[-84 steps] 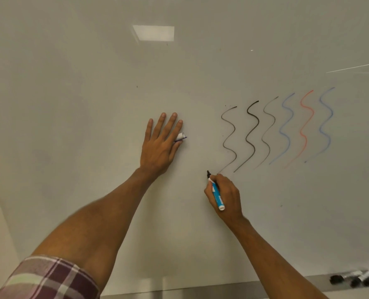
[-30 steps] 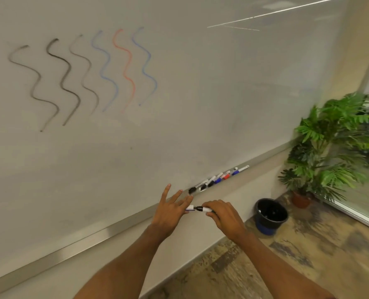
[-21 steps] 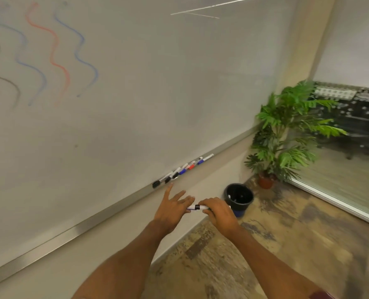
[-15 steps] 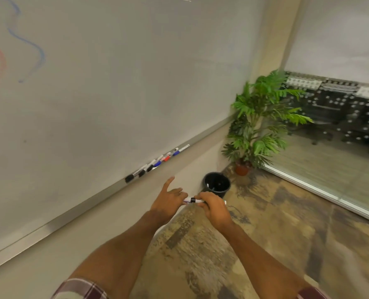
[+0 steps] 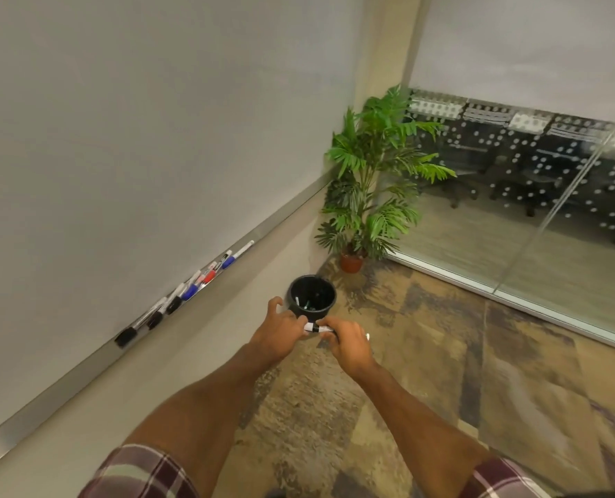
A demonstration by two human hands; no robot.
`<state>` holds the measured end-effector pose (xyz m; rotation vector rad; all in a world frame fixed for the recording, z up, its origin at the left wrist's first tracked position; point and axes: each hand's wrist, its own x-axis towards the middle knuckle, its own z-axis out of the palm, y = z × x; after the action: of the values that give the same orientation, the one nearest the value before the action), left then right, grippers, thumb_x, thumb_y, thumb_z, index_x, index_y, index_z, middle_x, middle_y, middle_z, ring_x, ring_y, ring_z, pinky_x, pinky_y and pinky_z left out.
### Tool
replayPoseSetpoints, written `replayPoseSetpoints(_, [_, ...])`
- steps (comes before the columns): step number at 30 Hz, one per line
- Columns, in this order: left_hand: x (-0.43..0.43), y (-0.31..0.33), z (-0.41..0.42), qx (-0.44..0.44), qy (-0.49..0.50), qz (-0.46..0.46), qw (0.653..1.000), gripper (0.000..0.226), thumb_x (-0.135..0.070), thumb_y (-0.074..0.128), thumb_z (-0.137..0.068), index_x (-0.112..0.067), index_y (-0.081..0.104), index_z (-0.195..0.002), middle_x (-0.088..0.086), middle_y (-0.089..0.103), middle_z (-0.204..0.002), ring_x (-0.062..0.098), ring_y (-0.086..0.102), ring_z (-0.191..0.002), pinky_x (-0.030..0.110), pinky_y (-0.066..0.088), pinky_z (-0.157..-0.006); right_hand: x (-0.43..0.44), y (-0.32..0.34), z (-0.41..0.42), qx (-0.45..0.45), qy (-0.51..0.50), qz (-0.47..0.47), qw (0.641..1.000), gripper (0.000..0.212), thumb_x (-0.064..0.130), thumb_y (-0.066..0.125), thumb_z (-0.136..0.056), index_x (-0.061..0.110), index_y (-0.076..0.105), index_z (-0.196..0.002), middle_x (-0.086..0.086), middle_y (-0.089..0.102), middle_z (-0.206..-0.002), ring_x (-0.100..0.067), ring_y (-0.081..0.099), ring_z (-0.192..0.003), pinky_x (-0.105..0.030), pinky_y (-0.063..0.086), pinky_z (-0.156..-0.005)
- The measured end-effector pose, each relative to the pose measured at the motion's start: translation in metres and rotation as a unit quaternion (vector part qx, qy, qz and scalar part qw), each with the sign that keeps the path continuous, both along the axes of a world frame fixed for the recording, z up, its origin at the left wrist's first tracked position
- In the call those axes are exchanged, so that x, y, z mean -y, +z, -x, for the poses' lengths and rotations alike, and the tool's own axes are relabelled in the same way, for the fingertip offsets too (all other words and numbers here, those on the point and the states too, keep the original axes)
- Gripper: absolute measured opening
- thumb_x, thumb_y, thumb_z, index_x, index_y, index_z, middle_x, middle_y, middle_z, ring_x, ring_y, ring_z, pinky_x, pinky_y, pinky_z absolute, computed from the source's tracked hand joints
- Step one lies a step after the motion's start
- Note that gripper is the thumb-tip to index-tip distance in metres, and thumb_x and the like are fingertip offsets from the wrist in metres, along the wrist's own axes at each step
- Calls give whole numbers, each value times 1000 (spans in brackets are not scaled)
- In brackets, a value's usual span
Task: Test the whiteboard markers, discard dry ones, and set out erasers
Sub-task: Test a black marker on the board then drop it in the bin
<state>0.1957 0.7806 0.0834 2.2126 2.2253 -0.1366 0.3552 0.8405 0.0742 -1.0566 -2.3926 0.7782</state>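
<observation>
Whiteboard marker [image 5: 318, 328] lies level between your two hands, low in the middle of the view. Your left grip [image 5: 280, 334] pinches its 9 o'clock end with thumb and fingertips, one finger lifted free. Your right grip [image 5: 349, 345] is curled round the barrel, whose far end pokes out at that hand's 3 o'clock side. The barrel is white with a black band, and any print on it is too small to read. At 12 o'clock from your hands stands a black bin [image 5: 325, 310] with small items inside. At 10 o'clock a row of markers [image 5: 191, 290] with black, blue and red caps lies on the whiteboard tray [image 5: 284, 214]; their labels are also unreadable.
</observation>
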Motion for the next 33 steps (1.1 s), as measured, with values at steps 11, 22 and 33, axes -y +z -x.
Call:
replayPoseSetpoints(11, [-124,-5,59,78,4,-53,996,31,-35,42,-101,-20,54,-126,-1,56,-133,16,41,-132,39,6,-107,-129,0,63,72,-14,11,997,21,8,60,-89,20,65,-105,1,65,-100,-16,61,-85,-19,49,-60])
replayPoseSetpoints(22, [-232,-43,111,69,53,-23,996,89,-77,22,-86,-21,10,-155,0,11,-163,24,7,-149,60,-7,-113,-234,-16,111,128,-67,-101,984,37,5,57,-84,19,64,-118,-1,66,-113,-23,58,-105,-33,40,-91])
replayPoseSetpoints(33, [-395,-90,150,84,110,21,990,84,-73,26,-91,-25,4,-156,0,2,-164,24,-1,-150,57,-11,-114,-406,-68,154,156,-16,-54,986,37,17,51,-93,20,57,-129,0,63,-119,-19,51,-112,-27,37,-88])
